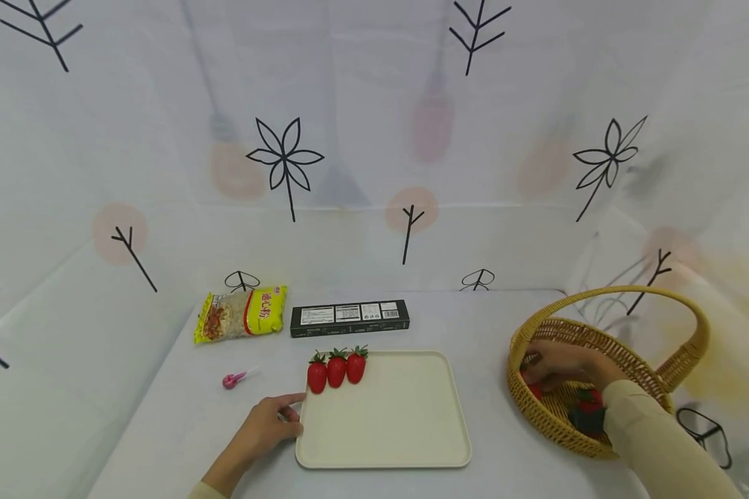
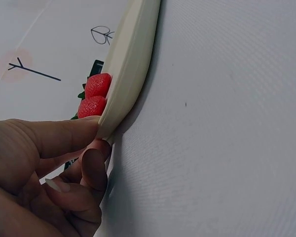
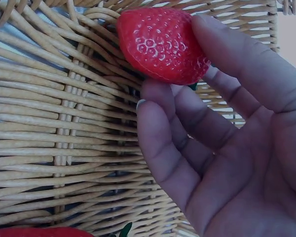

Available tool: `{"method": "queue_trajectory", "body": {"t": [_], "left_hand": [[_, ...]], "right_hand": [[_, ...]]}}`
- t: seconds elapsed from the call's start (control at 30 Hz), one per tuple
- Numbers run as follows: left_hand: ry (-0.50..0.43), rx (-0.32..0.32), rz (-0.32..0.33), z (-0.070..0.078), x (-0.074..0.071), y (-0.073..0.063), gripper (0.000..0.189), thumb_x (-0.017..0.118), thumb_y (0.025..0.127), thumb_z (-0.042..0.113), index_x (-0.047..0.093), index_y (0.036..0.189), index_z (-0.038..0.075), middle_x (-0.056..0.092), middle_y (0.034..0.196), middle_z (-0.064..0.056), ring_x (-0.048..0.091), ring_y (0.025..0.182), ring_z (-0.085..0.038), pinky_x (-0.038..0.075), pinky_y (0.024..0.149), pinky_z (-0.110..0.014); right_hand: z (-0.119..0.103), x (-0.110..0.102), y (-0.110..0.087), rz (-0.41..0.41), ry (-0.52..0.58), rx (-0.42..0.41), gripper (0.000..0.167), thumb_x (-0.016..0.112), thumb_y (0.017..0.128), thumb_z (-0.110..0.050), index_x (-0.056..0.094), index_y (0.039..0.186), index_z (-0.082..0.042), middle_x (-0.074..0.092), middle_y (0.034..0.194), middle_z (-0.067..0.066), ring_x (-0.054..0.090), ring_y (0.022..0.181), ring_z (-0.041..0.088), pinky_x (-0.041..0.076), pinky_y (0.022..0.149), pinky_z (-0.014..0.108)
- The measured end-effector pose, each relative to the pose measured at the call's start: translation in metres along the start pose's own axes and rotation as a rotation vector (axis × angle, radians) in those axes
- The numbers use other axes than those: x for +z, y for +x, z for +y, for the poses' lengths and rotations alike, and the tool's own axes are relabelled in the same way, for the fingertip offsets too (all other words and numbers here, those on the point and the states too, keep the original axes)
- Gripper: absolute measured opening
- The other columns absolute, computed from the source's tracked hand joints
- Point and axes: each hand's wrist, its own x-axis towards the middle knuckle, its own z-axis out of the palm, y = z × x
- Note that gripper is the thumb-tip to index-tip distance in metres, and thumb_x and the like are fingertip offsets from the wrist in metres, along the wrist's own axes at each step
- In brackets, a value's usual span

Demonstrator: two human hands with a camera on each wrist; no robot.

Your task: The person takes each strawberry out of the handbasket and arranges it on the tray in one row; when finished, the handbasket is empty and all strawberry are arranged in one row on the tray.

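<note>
Inside the wicker basket [image 1: 552, 433] at the right, my right hand [image 1: 564, 364] pinches a red strawberry [image 3: 160, 44] between thumb and fingers. Another red strawberry [image 3: 39, 232] shows at the bottom edge of the right wrist view, lower in the basket. My left hand [image 1: 263, 428] holds the left edge of a cream rectangular tray [image 1: 387, 423], fingertips at its rim. Three strawberries [image 1: 336, 369] with green leaves stand in a row in the tray's far left corner, leaves pointing away from me.
Behind the tray lie a dark flat box [image 1: 349, 319] with white labels and a yellow food packet [image 1: 242, 314]. A pink lollipop [image 1: 234, 380] lies left of the tray. The basket's tall handle [image 1: 624, 290] arches over it. A patterned white cloth [image 1: 362, 242] hangs behind.
</note>
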Motion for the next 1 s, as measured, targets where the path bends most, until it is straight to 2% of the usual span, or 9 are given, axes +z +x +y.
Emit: {"method": "queue_trajectory", "body": {"t": [0.17, 0.3, 0.4, 0.5, 0.63, 0.77, 1.0], "left_hand": [[0.004, 0.013, 0.002, 0.001, 0.001, -0.001, 0.059, 0.080, 0.078, 0.004, 0.064, 0.136, 0.003, 0.062, 0.084, -0.001, 0.054, 0.077, -0.018, 0.044, 0.067, -0.032], [0.013, 0.005, 0.002, 0.001, 0.003, 0.000, 0.059, 0.080, 0.079, 0.004, 0.065, 0.135, 0.004, 0.062, 0.084, -0.001, 0.054, 0.078, -0.017, 0.045, 0.068, -0.033], [0.016, -0.002, -0.001, 0.001, 0.003, 0.000, 0.059, 0.080, 0.079, 0.004, 0.065, 0.136, 0.005, 0.062, 0.084, -0.001, 0.054, 0.078, -0.017, 0.045, 0.067, -0.032], [0.011, -0.002, -0.004, 0.002, 0.001, -0.001, 0.059, 0.080, 0.079, 0.004, 0.065, 0.136, 0.005, 0.062, 0.085, -0.001, 0.055, 0.078, -0.017, 0.045, 0.067, -0.032], [0.014, -0.002, 0.009, 0.004, -0.002, -0.001, 0.058, 0.080, 0.079, 0.004, 0.065, 0.136, 0.004, 0.063, 0.086, -0.001, 0.055, 0.079, -0.018, 0.046, 0.068, -0.032], [0.035, -0.003, 0.016, 0.003, -0.003, 0.001, 0.058, 0.080, 0.080, 0.006, 0.065, 0.135, 0.006, 0.063, 0.086, 0.000, 0.054, 0.080, -0.018, 0.046, 0.069, -0.032], [0.032, -0.011, 0.017, 0.001, -0.001, 0.000, 0.058, 0.080, 0.079, 0.005, 0.065, 0.136, 0.006, 0.063, 0.085, 0.000, 0.055, 0.081, -0.018, 0.046, 0.069, -0.033]], "right_hand": [[0.003, -0.005, -0.008, 0.016, 0.033, -0.028, 0.039, 0.066, 0.098, -0.013, 0.056, 0.132, 0.004, 0.067, 0.114, 0.012, 0.066, 0.099, 0.026, 0.058, 0.079, 0.045], [0.004, -0.012, -0.018, 0.068, 0.044, -0.075, 0.037, 0.063, 0.100, -0.012, 0.051, 0.129, 0.007, 0.065, 0.108, 0.013, 0.067, 0.089, 0.026, 0.059, 0.076, 0.047], [0.003, -0.016, -0.027, 0.130, 0.029, -0.108, 0.036, 0.061, 0.101, -0.013, 0.049, 0.128, 0.007, 0.062, 0.107, 0.014, 0.068, 0.086, 0.026, 0.058, 0.075, 0.050], [0.000, -0.017, -0.036, 0.222, 0.028, -0.125, 0.040, 0.062, 0.102, -0.016, 0.049, 0.132, 0.005, 0.057, 0.118, 0.013, 0.067, 0.093, 0.025, 0.058, 0.078, 0.050], [-0.007, -0.015, -0.048, 0.349, 0.073, -0.144, 0.048, 0.061, 0.102, -0.021, 0.046, 0.140, 0.004, 0.056, 0.129, 0.003, 0.067, 0.102, 0.020, 0.058, 0.084, 0.047], [-0.013, -0.010, -0.057, 0.437, 0.127, -0.161, 0.050, 0.060, 0.104, -0.022, 0.044, 0.144, 0.002, 0.063, 0.121, -0.006, 0.069, 0.101, 0.016, 0.058, 0.085, 0.042], [-0.023, 0.004, -0.076, 0.507, 0.161, -0.199, 0.040, 0.057, 0.105, -0.020, 0.049, 0.142, -0.007, 0.066, 0.115, -0.009, 0.069, 0.098, 0.013, 0.058, 0.084, 0.031]]}}
